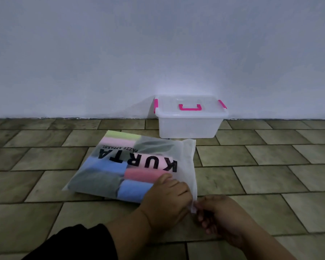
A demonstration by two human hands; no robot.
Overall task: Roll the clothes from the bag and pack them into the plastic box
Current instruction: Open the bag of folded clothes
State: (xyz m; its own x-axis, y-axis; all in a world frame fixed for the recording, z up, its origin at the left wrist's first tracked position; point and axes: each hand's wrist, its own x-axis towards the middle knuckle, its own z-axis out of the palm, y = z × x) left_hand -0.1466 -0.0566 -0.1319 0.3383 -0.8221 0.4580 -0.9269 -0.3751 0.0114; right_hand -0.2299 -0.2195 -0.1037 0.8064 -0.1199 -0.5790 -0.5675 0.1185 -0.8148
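Observation:
A frosted plastic bag (184, 156) printed "KURTA" lies flat on the tiled floor, with folded clothes (105, 166) in green, pink, blue, grey and red showing through it. My left hand (167, 196) presses on the bag's near right corner. My right hand (219, 216) pinches the bag's edge at that same corner, just right of the left hand. Behind the bag, against the wall, stands a clear plastic box (189, 126) with its lid on, pink side clips and a pink handle.
The brown tiled floor (270, 166) stretches to both sides of the bag. A plain pale wall (158, 53) closes off the back. My dark sleeve (79, 243) shows at the bottom left.

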